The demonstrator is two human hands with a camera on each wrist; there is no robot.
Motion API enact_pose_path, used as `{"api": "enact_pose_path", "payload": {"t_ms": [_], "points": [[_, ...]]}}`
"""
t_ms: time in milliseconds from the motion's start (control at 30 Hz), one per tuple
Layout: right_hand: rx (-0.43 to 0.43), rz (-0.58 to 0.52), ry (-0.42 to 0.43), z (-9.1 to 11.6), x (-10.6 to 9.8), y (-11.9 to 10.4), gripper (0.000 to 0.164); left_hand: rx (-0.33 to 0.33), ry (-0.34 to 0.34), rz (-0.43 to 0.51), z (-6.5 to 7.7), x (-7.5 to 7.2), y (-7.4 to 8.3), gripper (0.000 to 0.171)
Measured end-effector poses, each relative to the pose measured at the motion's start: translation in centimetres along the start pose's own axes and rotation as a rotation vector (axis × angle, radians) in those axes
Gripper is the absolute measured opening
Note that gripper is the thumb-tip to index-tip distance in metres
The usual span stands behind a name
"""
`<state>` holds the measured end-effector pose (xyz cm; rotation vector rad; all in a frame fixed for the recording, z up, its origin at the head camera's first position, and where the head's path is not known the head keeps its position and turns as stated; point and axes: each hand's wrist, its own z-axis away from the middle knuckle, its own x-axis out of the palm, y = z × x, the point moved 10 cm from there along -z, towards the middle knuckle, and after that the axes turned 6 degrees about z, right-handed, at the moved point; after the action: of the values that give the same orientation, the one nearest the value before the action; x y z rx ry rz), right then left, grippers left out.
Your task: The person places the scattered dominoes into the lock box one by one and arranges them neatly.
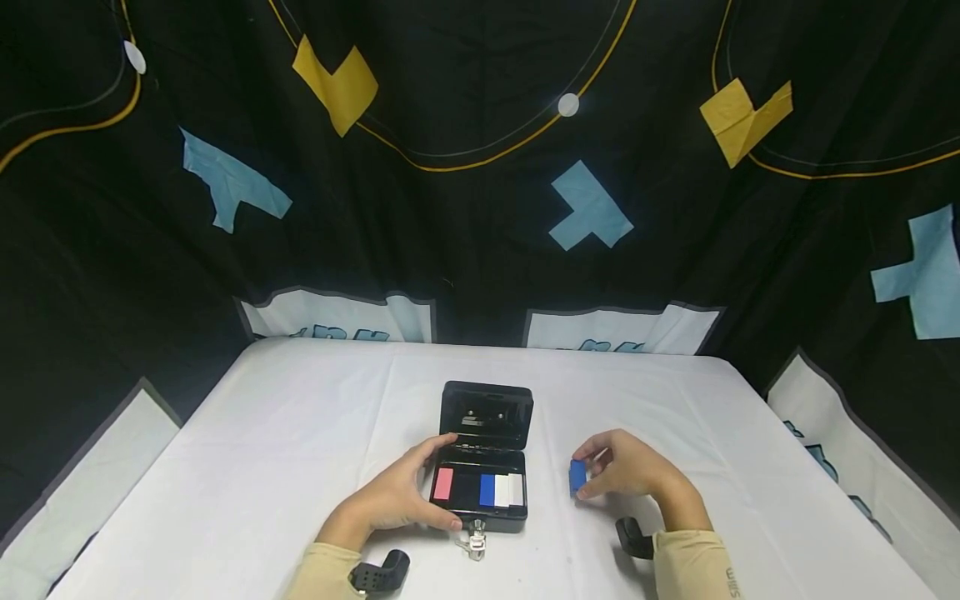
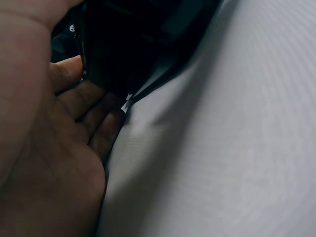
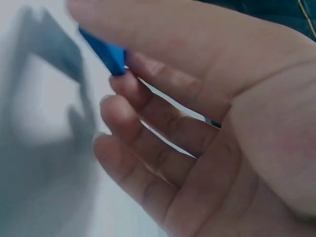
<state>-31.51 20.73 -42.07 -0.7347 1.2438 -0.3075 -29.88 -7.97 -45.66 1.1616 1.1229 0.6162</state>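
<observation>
A small black cash box (image 1: 480, 518) stands on the white-covered table with its lid (image 1: 486, 408) raised. Inside lie a pink block (image 1: 443, 483) at the left, then a blue block (image 1: 487, 490) and white blocks (image 1: 508, 490) side by side at the right. My left hand (image 1: 401, 496) holds the box by its left side, thumb at the front and fingers toward the hinge. To the right of the box, my right hand (image 1: 626, 468) pinches another blue block (image 1: 577, 477) between thumb and fingers. In the right wrist view, part of this blue block (image 3: 106, 52) is hidden behind the thumb.
A metal latch with keys (image 1: 475, 542) hangs at the front of the box. The white tablecloth (image 1: 300, 417) covers the whole table. Behind it hangs a black curtain (image 1: 480, 250) with yellow and light blue patches. Each wrist wears a black strap (image 1: 382, 575).
</observation>
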Motion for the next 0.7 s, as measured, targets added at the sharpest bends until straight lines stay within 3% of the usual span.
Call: {"api": "enact_pose_path", "payload": {"t_ms": [200, 433, 700], "points": [[-0.046, 0.029, 0.029, -0.2, 0.0, -2.7, 0.044, 0.001, 0.001, -0.005, -0.1, 0.0, -0.1, 0.117], [-0.153, 0.009, 0.053, -1.0, 1.3, -5.9, 0.045, -0.001, -0.001, -0.001, -0.1, 0.1, 0.1, 0.117], [-0.206, -0.001, 0.107, -1.7, 2.8, -8.8, 0.046, 0.005, -0.008, -0.004, 0.0, 0.1, 0.5, 0.116]]}}
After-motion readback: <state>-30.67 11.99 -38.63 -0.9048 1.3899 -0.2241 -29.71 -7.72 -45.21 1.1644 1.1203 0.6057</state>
